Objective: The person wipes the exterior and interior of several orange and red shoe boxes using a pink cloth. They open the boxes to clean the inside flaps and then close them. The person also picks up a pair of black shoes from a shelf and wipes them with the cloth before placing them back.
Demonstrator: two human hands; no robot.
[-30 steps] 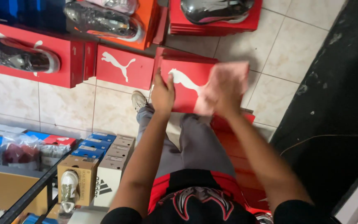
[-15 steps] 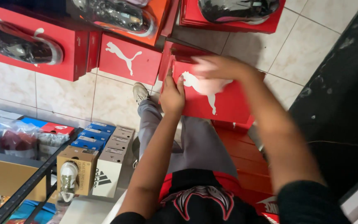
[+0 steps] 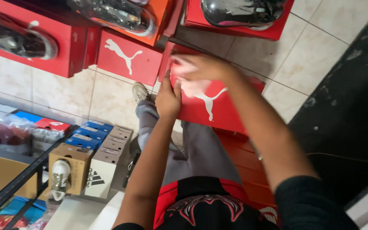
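I look down at a red shoe box (image 3: 224, 113) with a white leaping-animal logo, held up in front of my legs. My left hand (image 3: 168, 99) grips the box's left edge. Over the lid's upper left part, my right hand (image 3: 197, 68) presses a pale pink cloth (image 3: 190, 87) flat against it. The motion blurs the right hand. Below the box are my grey trousers and one light shoe (image 3: 140, 92) on the tiled floor.
More red shoe boxes (image 3: 126, 57) lie on the floor ahead, some with dark shoes (image 3: 116, 15) on top. A dark mat (image 3: 346, 106) covers the floor at right. At left stand a metal rack (image 3: 18, 183) and several blue, brown and white boxes (image 3: 94, 170).
My right hand with the cloth slid leftward across the lid, from its right side to its upper left. The view shifted slightly. My left hand kept its grip.
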